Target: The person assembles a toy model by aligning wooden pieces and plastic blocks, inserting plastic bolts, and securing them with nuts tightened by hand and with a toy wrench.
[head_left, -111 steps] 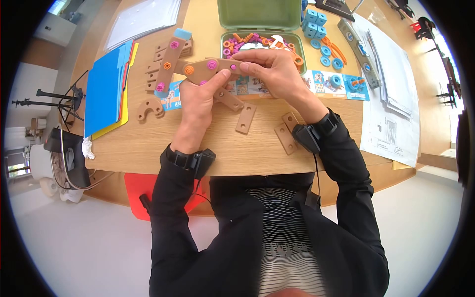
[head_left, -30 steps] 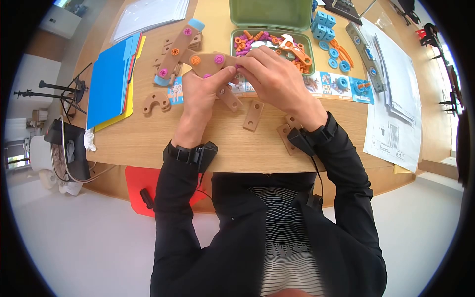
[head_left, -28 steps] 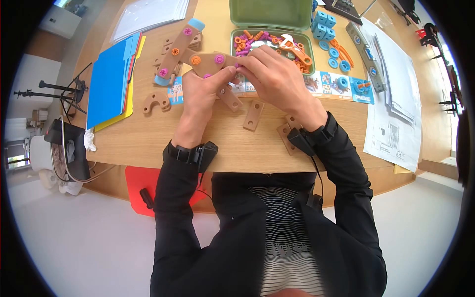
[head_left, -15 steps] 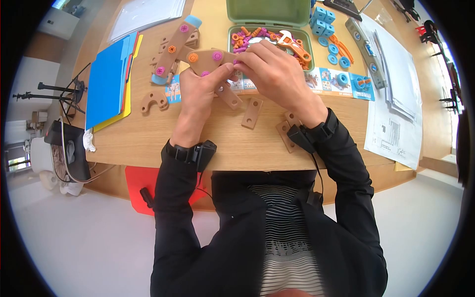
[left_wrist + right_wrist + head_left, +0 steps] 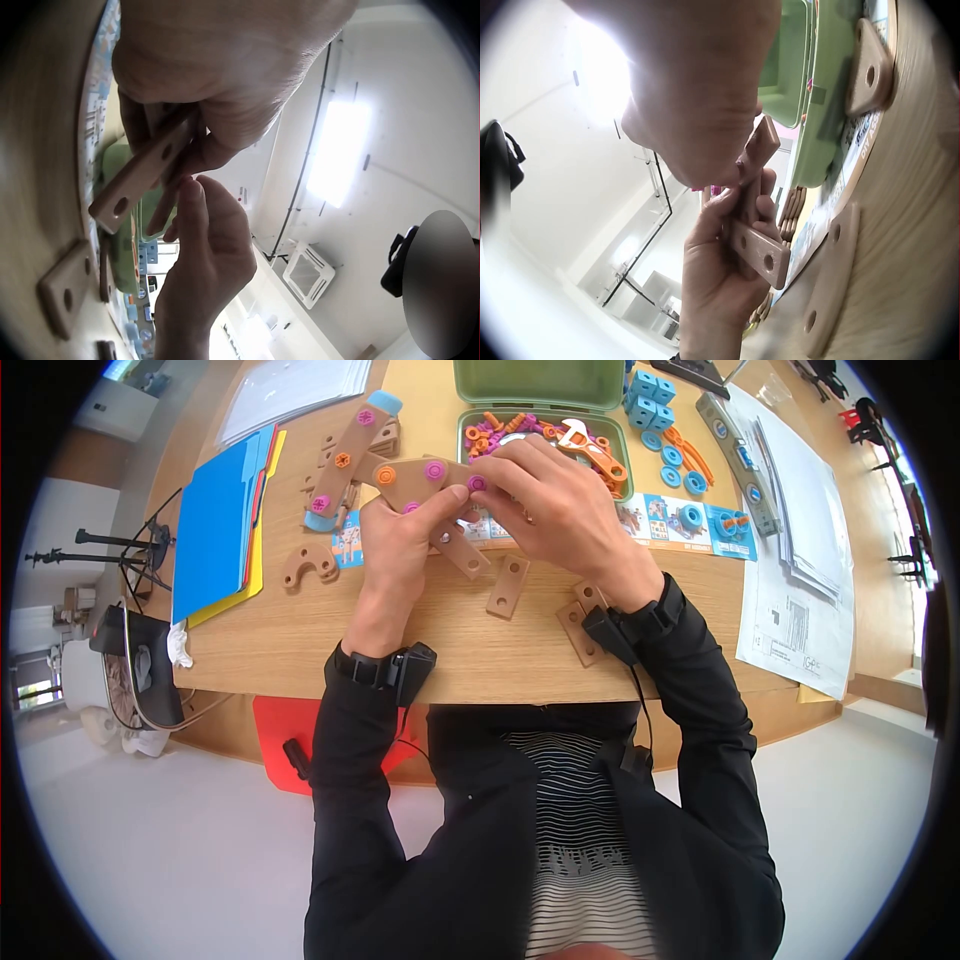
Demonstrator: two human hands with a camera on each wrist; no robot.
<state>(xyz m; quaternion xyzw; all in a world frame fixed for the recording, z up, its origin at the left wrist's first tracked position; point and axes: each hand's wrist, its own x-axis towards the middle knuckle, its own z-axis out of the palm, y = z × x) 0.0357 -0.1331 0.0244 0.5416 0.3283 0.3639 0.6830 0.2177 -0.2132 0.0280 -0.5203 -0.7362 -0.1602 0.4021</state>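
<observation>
In the head view, my left hand [image 5: 396, 545] grips a toy assembly of brown strips [image 5: 410, 482], joined with magenta and orange bolts. The left thumb lies beside a magenta bolt head [image 5: 477, 483]. My right hand [image 5: 560, 505] curls its fingers at the strip's right end, fingertips right at that bolt. A loose-hanging brown strip [image 5: 460, 552] angles down from the assembly; its two holes show in the right wrist view on the strip [image 5: 761, 251]. The left wrist view shows my right hand [image 5: 206, 259] with thumb and fingers meeting at the assembly, its underside mostly hidden.
A green box [image 5: 625, 455] of bolts, nuts and an orange-and-white wrench [image 5: 592, 450] stands behind the hands. Loose brown strips [image 5: 508, 586] and a curved piece [image 5: 310, 564] lie nearby. A second bolted assembly [image 5: 343, 460] is at left, blue blocks [image 5: 650, 405] at right.
My right fingers, stretched along the strip at first, have curled in at the magenta bolt. They have since shifted slightly off its head, which shows more now. The left hand keeps its grip.
</observation>
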